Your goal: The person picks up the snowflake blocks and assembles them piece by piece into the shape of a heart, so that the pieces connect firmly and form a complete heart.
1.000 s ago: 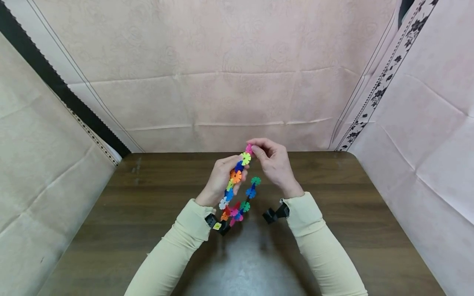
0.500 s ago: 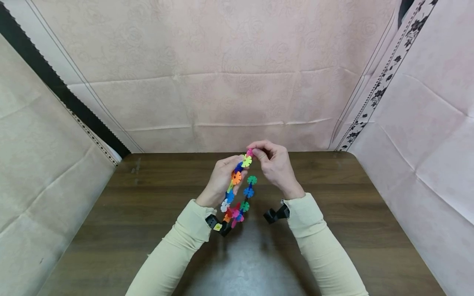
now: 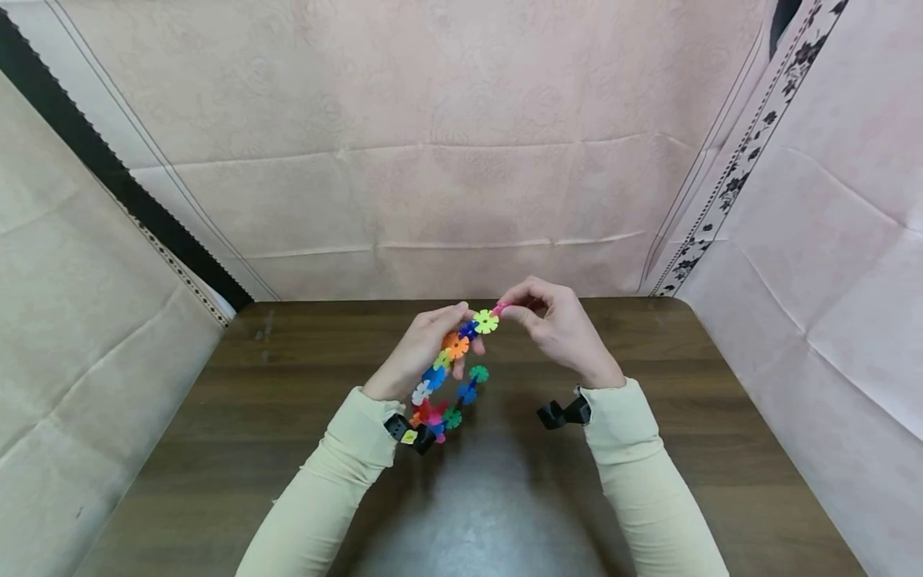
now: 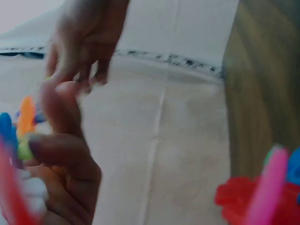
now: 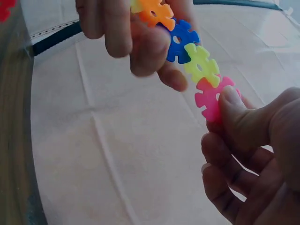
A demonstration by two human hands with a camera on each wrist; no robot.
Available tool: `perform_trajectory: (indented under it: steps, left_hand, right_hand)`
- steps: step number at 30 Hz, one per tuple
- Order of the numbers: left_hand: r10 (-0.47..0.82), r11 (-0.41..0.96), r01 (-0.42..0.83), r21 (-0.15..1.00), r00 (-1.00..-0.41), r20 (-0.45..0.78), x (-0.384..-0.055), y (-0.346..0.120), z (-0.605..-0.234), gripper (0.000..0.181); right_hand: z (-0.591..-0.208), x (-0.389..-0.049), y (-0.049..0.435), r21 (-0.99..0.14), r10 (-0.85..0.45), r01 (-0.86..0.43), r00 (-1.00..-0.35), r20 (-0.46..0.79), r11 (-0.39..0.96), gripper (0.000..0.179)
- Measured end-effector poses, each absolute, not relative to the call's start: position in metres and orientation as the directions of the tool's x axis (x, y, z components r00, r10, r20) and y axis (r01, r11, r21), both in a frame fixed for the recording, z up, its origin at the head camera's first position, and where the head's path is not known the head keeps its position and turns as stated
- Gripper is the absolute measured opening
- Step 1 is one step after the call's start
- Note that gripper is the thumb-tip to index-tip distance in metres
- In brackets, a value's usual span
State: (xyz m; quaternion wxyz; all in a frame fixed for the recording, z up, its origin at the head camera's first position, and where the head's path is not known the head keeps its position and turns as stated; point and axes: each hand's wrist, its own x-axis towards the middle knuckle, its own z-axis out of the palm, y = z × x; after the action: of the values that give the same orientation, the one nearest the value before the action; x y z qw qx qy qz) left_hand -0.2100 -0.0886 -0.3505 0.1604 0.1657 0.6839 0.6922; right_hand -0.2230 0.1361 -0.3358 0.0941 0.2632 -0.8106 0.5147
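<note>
A chain of colourful plastic snowflake discs (image 3: 435, 378) hangs in a curve between my hands, above the table. My left hand (image 3: 414, 349) holds it near the orange disc (image 5: 153, 13) and blue disc (image 5: 180, 41), its fingers curled beside them. With thumb and fingers, my right hand (image 3: 570, 332) pinches the pink disc (image 5: 211, 99) at the upper end. That pink disc is slotted to a yellow disc (image 5: 201, 64). The chain's other end, a green disc (image 3: 479, 373), dangles free. In the left wrist view, a red disc (image 4: 239, 194) shows close and partly blurred.
Below lies a brown wooden table (image 3: 288, 449). Pale cloth (image 3: 447, 200) hangs behind its far edge and at both sides. Black wrist cameras (image 3: 564, 413) are strapped to both wrists, and the chain's lower loop hangs close to the left one.
The right hand has shifted right and slightly down with the pink disc, while the left hand has drifted a little left. The chain's lower loop has swung left.
</note>
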Motion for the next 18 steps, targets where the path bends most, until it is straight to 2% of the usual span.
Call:
perform_trajectory:
  steps: [5,9,13,16,18]
  left_hand:
    - [0.410,0.060,0.016,0.998,-0.912,-0.010,-0.213,-0.106,-0.336,0.057]
    - [0.334,-0.030,0.090,0.996,-0.938,0.095,-0.214,-0.126,-0.326,0.060]
    - [0.160,-0.167,0.170,0.971,-0.967,0.196,-0.217,-0.148,-0.324,0.057]
    - [0.051,-0.196,0.167,0.966,-0.982,0.181,-0.219,-0.157,-0.329,0.055]
    - [0.015,-0.199,0.113,0.973,-0.993,0.118,-0.222,-0.160,-0.336,0.054]
  right_hand:
    - [-0.330,-0.214,0.139,-0.840,-0.292,-0.474,-0.869,0.398,0.263,0.006]
    - [-0.338,-0.217,0.142,-0.857,-0.244,-0.489,-0.861,0.445,0.164,0.008]
    - [-0.357,-0.231,0.144,-0.884,-0.135,-0.467,-0.877,0.461,0.011,0.011]
    - [-0.366,-0.238,0.144,-0.890,-0.036,-0.436,-0.895,0.444,-0.132,0.011]
    - [-0.369,-0.239,0.143,-0.877,0.009,-0.424,-0.901,0.433,-0.226,0.009]
